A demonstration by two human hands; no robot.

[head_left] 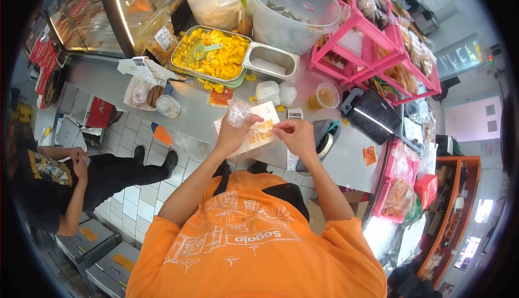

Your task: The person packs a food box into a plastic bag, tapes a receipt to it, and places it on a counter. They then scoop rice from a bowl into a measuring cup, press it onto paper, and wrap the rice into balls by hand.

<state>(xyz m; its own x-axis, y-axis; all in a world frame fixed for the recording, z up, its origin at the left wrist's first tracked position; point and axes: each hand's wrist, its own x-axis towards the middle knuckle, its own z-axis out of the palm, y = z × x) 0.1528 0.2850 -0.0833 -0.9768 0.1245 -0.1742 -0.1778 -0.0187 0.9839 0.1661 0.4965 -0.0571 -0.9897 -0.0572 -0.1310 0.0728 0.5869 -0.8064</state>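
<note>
My left hand [237, 136] is closed round a small clear plastic bag [238, 112], its knotted bulge standing above the fingers. Close beside it, over the counter's front edge, is a white cardboard box [265, 115] with orange print, in a clear plastic bag. My right hand [297, 137] has thumb and forefinger pinched together at the box's right side; what they pinch is too small to make out. Just beyond the box lie two white wrapped bundles [267, 91] and an orange sauce packet [220, 97]. A tape dispenser [326, 141] sits right of my right hand.
Behind stand a tray of yellow food [233, 55] with a scoop, a steel pan [289, 65] and large plastic tubs [259, 11]. An open food box [131, 94] and a can [168, 105] are left; pink racks [354, 19] right. Another person [40, 190] stands at left.
</note>
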